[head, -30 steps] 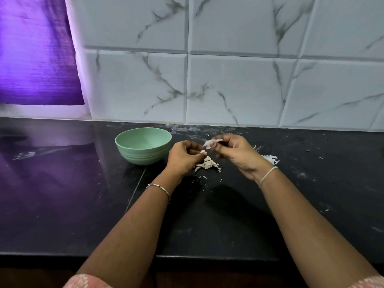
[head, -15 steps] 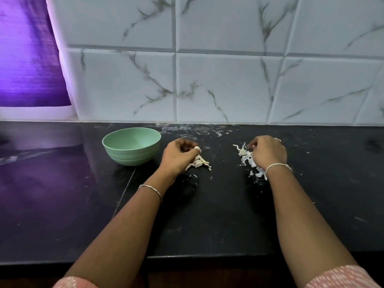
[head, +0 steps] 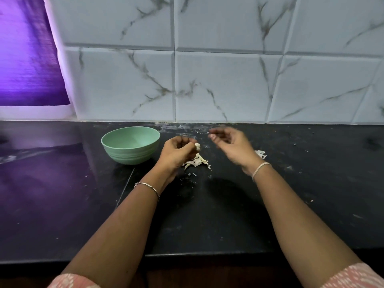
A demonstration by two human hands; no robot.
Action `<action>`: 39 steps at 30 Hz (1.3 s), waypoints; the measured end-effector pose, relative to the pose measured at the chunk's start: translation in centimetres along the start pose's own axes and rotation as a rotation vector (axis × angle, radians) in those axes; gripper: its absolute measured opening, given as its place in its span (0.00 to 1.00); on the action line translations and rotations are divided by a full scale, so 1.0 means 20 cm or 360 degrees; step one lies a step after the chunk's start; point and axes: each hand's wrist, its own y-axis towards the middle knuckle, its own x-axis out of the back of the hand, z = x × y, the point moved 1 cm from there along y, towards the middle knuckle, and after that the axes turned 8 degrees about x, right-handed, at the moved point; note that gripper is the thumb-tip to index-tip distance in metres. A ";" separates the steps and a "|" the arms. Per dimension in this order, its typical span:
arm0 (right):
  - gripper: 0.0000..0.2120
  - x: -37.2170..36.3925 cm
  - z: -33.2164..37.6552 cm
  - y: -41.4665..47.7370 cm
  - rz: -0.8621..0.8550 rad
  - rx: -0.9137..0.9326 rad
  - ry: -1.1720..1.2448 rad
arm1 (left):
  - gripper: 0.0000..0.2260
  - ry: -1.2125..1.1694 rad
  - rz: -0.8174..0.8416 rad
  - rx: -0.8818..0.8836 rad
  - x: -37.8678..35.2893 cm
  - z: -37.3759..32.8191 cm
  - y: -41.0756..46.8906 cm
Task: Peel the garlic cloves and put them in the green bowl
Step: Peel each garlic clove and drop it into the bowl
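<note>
A pale green bowl (head: 116,140) stands on the black counter, left of my hands; its inside looks empty. My left hand (head: 176,154) is closed around a white garlic clove (head: 197,146) held at the fingertips, just right of the bowl. Below it lies a small heap of garlic cloves (head: 197,162) on the counter. My right hand (head: 230,144) hovers a little blurred to the right of the clove, fingers loosely curled and apart, holding nothing that I can see.
A pile of white garlic skins (head: 260,153) lies behind my right wrist. The black counter (head: 207,215) carries scattered skin flecks. A marble-tiled wall (head: 207,80) rises close behind, and a purple curtain (head: 27,59) hangs at the left.
My right hand has left the skin pile at the right and come back toward the left hand, empty. The left hand has lifted slightly with the clove.
</note>
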 end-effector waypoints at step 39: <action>0.07 -0.21 0.02 -0.03 -0.0141 0.0049 0.0381 | 0.02 -0.0481 0.0099 0.0103 0.04 0.00 0.01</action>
